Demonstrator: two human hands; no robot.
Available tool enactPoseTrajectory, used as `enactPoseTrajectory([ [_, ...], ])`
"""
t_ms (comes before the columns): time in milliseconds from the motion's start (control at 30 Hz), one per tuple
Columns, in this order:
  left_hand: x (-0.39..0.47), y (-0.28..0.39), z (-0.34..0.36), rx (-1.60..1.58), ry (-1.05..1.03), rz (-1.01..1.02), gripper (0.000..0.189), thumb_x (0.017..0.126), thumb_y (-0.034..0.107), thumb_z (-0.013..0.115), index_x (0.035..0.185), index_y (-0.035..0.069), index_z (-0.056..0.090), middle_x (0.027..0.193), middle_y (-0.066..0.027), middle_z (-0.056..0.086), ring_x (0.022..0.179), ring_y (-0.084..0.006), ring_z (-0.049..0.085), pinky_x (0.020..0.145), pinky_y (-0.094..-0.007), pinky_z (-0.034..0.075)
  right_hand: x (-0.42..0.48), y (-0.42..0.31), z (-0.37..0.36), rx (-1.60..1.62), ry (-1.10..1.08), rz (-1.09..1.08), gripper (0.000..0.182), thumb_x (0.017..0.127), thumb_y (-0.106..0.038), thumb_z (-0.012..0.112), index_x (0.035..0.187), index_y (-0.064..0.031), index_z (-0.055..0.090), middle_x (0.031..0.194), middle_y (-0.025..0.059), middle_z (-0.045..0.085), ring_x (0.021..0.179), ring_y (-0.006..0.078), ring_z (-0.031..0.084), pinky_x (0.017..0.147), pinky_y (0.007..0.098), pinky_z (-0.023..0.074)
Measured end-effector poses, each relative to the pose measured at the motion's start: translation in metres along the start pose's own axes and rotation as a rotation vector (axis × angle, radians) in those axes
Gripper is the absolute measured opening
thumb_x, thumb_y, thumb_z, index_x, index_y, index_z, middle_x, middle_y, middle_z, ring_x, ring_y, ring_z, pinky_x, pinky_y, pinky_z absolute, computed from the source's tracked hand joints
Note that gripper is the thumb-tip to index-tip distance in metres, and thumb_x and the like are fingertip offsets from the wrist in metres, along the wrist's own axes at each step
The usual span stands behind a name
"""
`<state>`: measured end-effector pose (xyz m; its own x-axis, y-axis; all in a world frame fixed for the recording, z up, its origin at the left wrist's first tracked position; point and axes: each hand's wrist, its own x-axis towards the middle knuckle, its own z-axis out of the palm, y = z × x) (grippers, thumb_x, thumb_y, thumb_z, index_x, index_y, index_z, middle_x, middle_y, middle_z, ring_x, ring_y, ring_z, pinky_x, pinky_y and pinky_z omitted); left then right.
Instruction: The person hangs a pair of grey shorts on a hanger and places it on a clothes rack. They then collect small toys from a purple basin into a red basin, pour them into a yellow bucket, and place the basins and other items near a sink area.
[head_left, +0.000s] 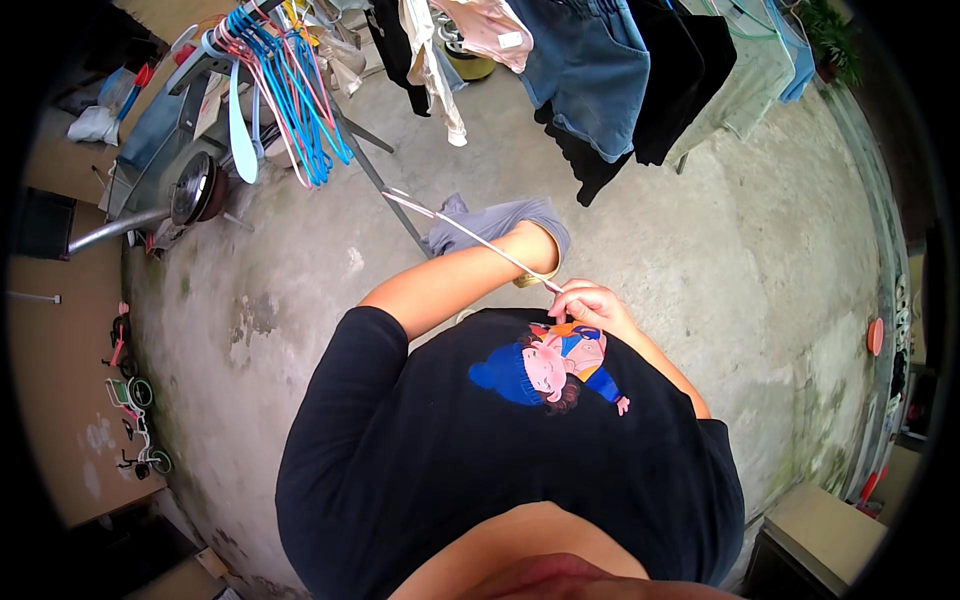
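My left forearm reaches across my front into a grey-purple garment (480, 225), which is bunched around the wrist. That cloth hides my left hand. A yellowish band shows at the garment's lower edge. In front of my chest, my right hand (589, 304) pinches one end of a thin, pale pink clothes hanger (487, 246). The hanger is seen nearly edge-on. It slants up and left, across my left forearm and the garment, towards a leg of the drying rack. Whether the garment is on the hanger, I cannot tell.
The metal drying rack (367, 161) holds several blue and pink hangers (296, 112). Blue denim shorts (589, 71), black clothing (682, 75) and pale clothes hang beyond. A lidded pan (196, 187) stands at the left. Small bicycles (139, 394) lean near the left wall on concrete floor (757, 247).
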<state>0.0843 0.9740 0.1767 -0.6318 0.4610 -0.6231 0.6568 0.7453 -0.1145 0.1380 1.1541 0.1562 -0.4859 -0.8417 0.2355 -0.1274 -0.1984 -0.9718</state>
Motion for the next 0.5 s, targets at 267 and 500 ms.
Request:
enactPoseTrajectory([
  [267,0.033,0.012,0.006,-0.384,-0.053,0.165,0.025,0.073,0.023,0.068,0.093,0.009,0.075,0.094,-0.0132,0.070,0.083,-0.0276,0.066,0.072,-0.0385,0.050,-0.006,0.007,0.002,0.214,0.112,0.034,0.033,0.100,-0.025,0.048,0.094,0.0035,0.063,0.090,0.0078,0.057,0.078,0.0146,0.059,0.103,0.0377,0.0398],
  [500,0.004,-0.015,-0.009,-0.294,0.008,-0.095,0.026,0.072,0.021,0.067,0.093,0.006,0.073,0.097,-0.0171,0.069,0.089,-0.0319,0.067,0.076,-0.0388,0.052,-0.007,0.013,0.002,0.572,0.260,-0.015,0.032,0.099,-0.025,0.049,0.095,0.0047,0.060,0.091,0.0075,0.055,0.070,0.0135,0.055,0.079,0.0282,0.0467],
])
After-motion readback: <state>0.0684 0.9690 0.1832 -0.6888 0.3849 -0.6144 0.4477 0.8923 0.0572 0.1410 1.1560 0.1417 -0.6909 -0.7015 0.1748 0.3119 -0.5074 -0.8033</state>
